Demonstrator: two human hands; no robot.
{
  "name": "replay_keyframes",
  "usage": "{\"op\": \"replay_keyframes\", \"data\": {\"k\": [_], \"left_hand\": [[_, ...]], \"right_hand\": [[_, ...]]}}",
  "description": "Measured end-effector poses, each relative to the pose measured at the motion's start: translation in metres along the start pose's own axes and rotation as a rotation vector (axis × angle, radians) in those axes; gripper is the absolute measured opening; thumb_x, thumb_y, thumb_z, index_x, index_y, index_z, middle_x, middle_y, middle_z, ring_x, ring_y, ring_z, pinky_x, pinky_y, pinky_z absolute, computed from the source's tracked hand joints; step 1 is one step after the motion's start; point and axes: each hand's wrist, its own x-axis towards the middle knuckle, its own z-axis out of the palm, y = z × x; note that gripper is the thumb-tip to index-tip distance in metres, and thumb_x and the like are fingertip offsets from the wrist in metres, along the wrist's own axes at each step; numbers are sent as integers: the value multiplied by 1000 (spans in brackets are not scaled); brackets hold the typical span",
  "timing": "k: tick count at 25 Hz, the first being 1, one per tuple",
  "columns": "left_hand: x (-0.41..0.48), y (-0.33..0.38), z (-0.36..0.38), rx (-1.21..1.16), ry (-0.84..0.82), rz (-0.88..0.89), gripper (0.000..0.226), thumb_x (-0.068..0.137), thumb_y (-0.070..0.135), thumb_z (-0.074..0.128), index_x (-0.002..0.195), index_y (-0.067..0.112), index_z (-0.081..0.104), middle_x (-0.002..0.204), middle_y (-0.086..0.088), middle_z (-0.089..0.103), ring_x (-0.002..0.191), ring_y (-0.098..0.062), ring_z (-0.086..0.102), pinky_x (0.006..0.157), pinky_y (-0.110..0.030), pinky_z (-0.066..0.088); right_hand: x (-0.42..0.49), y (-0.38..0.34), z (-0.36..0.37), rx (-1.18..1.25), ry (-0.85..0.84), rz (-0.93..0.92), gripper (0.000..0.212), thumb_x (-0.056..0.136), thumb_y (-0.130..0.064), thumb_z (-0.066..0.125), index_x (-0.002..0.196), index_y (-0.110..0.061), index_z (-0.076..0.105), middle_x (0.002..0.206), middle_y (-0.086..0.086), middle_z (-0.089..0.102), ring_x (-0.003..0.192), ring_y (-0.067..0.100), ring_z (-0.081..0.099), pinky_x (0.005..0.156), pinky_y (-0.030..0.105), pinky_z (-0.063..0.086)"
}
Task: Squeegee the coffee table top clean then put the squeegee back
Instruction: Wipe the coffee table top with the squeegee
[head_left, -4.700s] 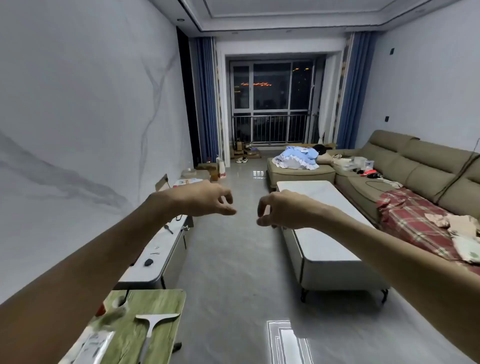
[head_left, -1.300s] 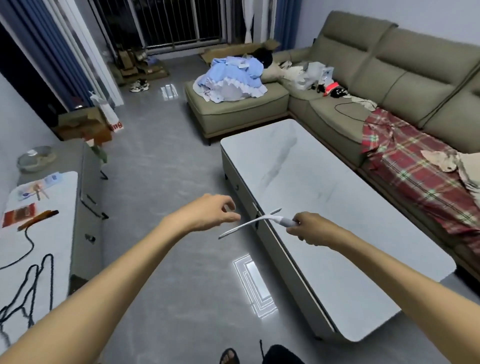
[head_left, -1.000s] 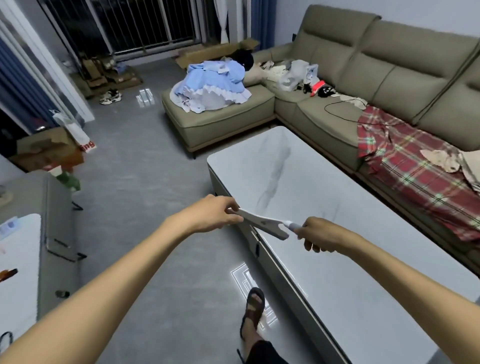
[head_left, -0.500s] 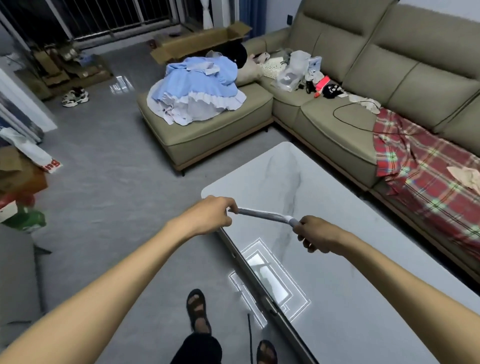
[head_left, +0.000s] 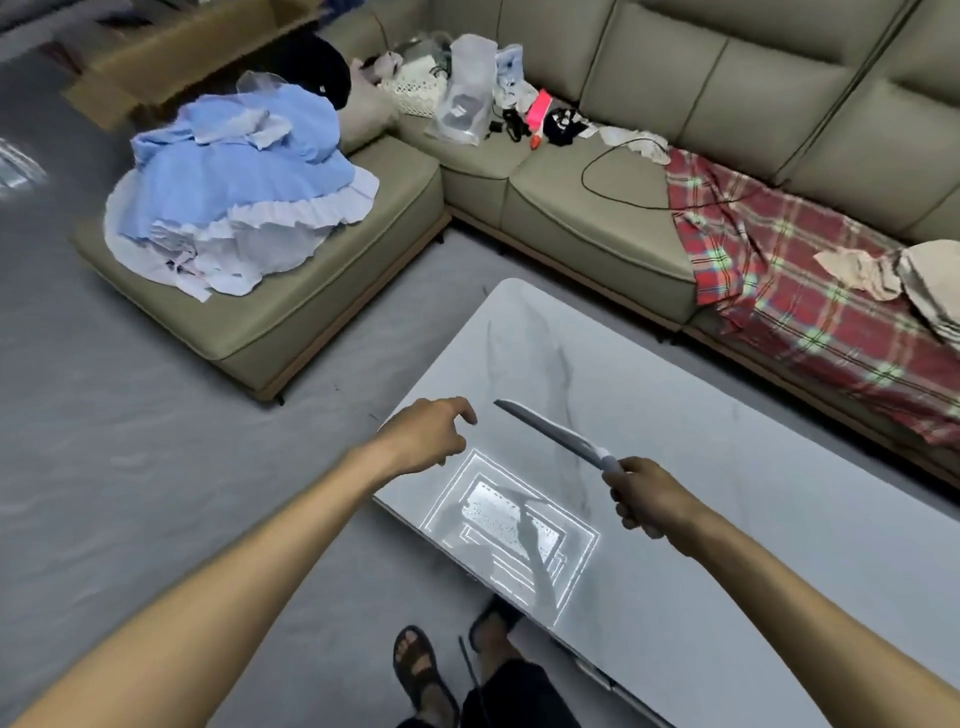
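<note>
The white marble-look coffee table (head_left: 701, 467) stretches from centre to lower right, its glossy top mirroring a ceiling light. My right hand (head_left: 647, 496) is shut on the handle of a white squeegee (head_left: 550, 436), whose blade points up-left and hovers above the table's near-left part. My left hand (head_left: 428, 434) floats over the table's left edge, fingers loosely apart, holding nothing, a short gap away from the blade tip.
An olive sectional sofa (head_left: 571, 208) wraps the far and right sides, carrying a blue dress (head_left: 234, 182), a plaid blanket (head_left: 805, 296), a black cable and small clutter. My sandalled feet (head_left: 421, 670) stand on grey floor (head_left: 130, 441) by the table's left edge.
My left hand has let go of the squeegee blade and drawn slightly left. The right hand has tilted the blade up-left. I have stepped closer and look further down at the table.
</note>
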Motion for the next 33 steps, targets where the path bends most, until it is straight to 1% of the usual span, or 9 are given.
{"op": "replay_keyframes", "data": {"k": [8, 11, 13, 16, 18, 20, 22, 27, 33], "left_hand": [[174, -46, -31, -78, 154, -112, 34, 84, 4, 48, 112, 15, 63, 93, -6, 67, 75, -24, 59, 62, -27, 46], [267, -86, -8, -22, 121, -162, 39, 87, 13, 55, 126, 15, 57, 121, -8, 62, 105, -27, 59, 87, -34, 51], [332, -118, 17, 52, 81, -171, 50, 87, 19, 58, 135, 14, 46, 137, -9, 51, 122, -28, 51, 99, -38, 45], [417, -158, 54, 174, 48, -158, 61, 88, 26, 58, 142, 11, 34, 143, -13, 39, 134, -30, 36, 109, -39, 34], [456, -177, 73, 223, 45, -133, 64, 87, 29, 58, 142, 10, 32, 144, -16, 32, 139, -31, 26, 114, -39, 25], [481, -186, 87, 236, 61, -108, 65, 84, 29, 58, 140, 9, 33, 142, -17, 32, 139, -32, 22, 116, -40, 19], [493, -191, 95, 224, 79, -83, 65, 81, 29, 57, 137, 7, 34, 139, -18, 32, 138, -34, 22, 117, -40, 18], [513, -197, 105, 185, 64, -100, 66, 82, 28, 56, 138, 4, 30, 143, -24, 27, 142, -38, 15, 119, -41, 14], [520, -190, 99, 189, -39, -107, 64, 80, 32, 56, 134, 7, 32, 138, -30, 26, 136, -42, 14, 116, -41, 19]], "right_hand": [[182, -73, -10, 53, 108, 2, 27, 99, -35, 37, 91, -10, 46, 70, 9, 45, 49, 20, 38, 35, 19, 24], [264, -67, -5, -104, 218, -43, 26, 100, -34, 36, 105, -12, 48, 78, 12, 59, 54, 28, 52, 40, 25, 38], [320, -59, -3, -349, 275, -100, 24, 100, -27, 37, 118, -13, 45, 89, 18, 65, 69, 37, 61, 54, 37, 50], [404, -67, -13, -547, 393, -162, 31, 100, -21, 38, 128, -8, 41, 97, 24, 65, 83, 43, 57, 64, 37, 40], [459, -94, -20, -592, 426, -196, 21, 98, -17, 39, 116, -7, 44, 100, 26, 63, 85, 43, 54, 64, 36, 34], [508, -125, -23, -602, 444, -215, 5, 95, -13, 40, 100, -13, 41, 101, 25, 62, 77, 37, 50, 63, 36, 35], [546, -151, -19, -635, 439, -204, 6, 94, -10, 39, 97, -15, 40, 102, 24, 63, 74, 33, 48, 63, 37, 39], [607, -170, -1, -692, 506, -131, 32, 91, -3, 39, 123, -4, 45, 114, 23, 62, 105, 40, 58, 68, 31, 35], [558, -129, 20, -711, 452, -161, 50, 90, -6, 38, 139, -16, 35, 101, 27, 62, 91, 46, 58, 67, 34, 33]]}}
